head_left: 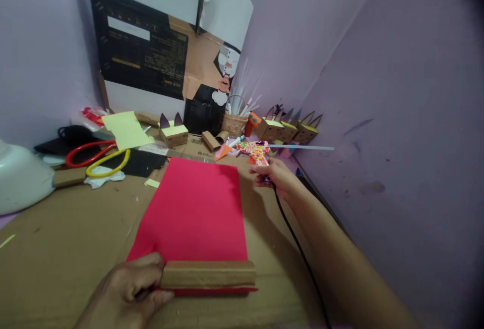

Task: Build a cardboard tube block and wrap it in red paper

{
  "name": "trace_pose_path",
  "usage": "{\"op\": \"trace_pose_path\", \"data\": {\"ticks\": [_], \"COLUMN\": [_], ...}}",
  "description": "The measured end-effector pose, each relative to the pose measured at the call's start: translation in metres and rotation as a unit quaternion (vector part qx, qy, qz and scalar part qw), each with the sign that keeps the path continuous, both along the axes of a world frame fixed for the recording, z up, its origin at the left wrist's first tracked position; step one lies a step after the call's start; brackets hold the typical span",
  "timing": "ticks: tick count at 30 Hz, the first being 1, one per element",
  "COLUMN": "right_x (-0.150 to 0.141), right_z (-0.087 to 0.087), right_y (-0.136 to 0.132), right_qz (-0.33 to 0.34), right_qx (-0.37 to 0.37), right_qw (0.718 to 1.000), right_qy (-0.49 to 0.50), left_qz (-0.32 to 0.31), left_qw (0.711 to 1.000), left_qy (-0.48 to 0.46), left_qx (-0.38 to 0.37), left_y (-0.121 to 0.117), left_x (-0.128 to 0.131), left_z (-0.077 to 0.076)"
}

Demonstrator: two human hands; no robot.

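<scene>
A sheet of bright red paper (pixel 196 213) lies flat in the middle of the frame, plain and smooth, narrowing toward its far edge. Across its near end, at the lower centre, sits a folded piece of brown cardboard (pixel 209 274), level from left to right, with a thin red strip showing below it. Right of centre, a glue gun (pixel 257 152) covered in a colourful flower pattern has a pale glue stick (pixel 306 147) jutting out rightward and a black cord (pixel 298 243) trailing to the bottom edge.
</scene>
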State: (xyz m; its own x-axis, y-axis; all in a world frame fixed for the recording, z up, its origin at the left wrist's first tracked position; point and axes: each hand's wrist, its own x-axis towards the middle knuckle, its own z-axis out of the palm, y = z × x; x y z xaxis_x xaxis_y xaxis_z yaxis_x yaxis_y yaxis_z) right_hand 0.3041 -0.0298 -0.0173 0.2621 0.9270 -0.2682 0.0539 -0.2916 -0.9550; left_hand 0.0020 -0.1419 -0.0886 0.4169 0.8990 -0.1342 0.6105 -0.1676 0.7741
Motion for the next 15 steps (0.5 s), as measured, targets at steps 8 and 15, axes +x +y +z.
{"op": "trace_pose_path", "data": {"ticks": [8, 15], "right_x": [0.002, 0.008], "right_z": [0.017, 0.012], "right_y": [-0.049, -0.055], "right_qz": [0.108, 0.158], "right_qx": [-0.030, -0.071], "right_qw": [0.974, 0.922], "right_qy": [0.197, 0.345], "left_qz": [0.015, -0.012], "left_qw": [1.000, 0.999], "left_qy": [-0.020, -0.016], "left_qx": [-0.015, -0.030], "left_y": [-0.002, 0.001], "left_x": [0.003, 0.001], "left_z": [0.004, 0.000]}}
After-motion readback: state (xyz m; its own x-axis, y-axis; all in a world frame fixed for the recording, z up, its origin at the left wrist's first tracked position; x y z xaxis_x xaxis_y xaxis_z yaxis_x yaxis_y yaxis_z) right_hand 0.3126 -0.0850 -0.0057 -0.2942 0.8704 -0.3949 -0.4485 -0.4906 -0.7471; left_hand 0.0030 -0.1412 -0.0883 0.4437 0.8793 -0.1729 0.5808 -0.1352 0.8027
